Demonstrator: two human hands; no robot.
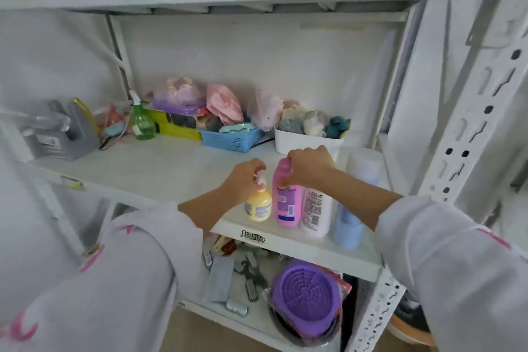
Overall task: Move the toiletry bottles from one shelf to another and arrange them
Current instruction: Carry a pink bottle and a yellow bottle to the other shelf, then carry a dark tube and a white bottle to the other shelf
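Several toiletry bottles stand in a row near the front edge of the white middle shelf. My left hand grips the white pump head of a small yellow pump bottle. Just right of it, my right hand holds the top of a tall pink bottle. A white bottle with a printed label stands next to the pink one, then a pale blue bottle, partly behind my right forearm. A further pale bottle stands behind them.
At the back of the shelf are a green spray bottle, a blue basket, a white tub of yarn balls and a grey iron. A purple round lid and brushes lie on the shelf below. A perforated upright stands right.
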